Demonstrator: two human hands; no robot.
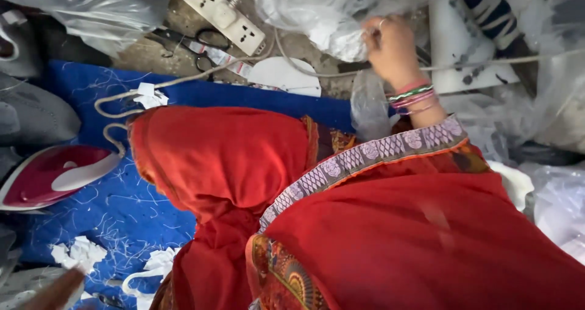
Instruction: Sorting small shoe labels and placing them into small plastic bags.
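From here I see my right hand [390, 48], bangles at the wrist, closed on a crumpled clear plastic bag [329, 17] just right of the white power strip [220, 14]. Black scissors [195, 45] lie just below that strip. Well below and left of it, a red-and-white iron [52, 176] rests on the blue cloth [116, 218], beside red fabric [225, 157].

We saw soft, even daylight with weak shadows; glare whitened the plastic bags [323, 11], and motion blur smeared the red cloth [426, 237] nearest us.
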